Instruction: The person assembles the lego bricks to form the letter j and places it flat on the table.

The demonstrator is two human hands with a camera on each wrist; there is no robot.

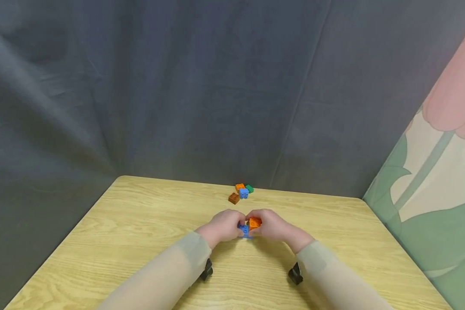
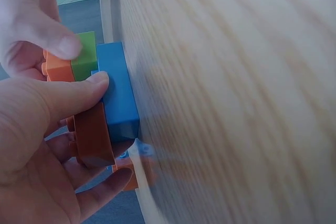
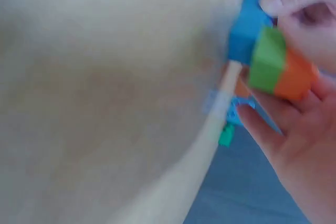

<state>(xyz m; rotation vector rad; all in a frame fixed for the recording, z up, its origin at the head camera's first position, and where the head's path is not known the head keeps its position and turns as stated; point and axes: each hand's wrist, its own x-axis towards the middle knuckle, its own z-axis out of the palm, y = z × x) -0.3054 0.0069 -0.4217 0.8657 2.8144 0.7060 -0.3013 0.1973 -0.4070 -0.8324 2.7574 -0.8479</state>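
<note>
Both hands meet over the middle of the table around a small build of toy building bricks. A long blue brick (image 2: 118, 93) forms its base, with a brown brick (image 2: 93, 135) at one end. Toward the other end sits a light green brick (image 2: 85, 56), topped by an orange brick (image 2: 59, 68). My left hand (image 1: 226, 224) grips the blue and brown bricks, its thumb lying on the blue side. My right hand (image 1: 271, 224) pinches the orange and green bricks, thumb across their side. Blur softens the right wrist view.
Beyond the hands lie several loose bricks: a brown brick (image 1: 234, 198), a blue brick (image 1: 243, 193), an orange brick (image 1: 240, 187) and a dark green brick (image 1: 249, 188). A dark grey curtain (image 1: 217, 94) hangs behind the wooden table (image 1: 139, 215); a flowered cloth (image 1: 441, 181) hangs at right.
</note>
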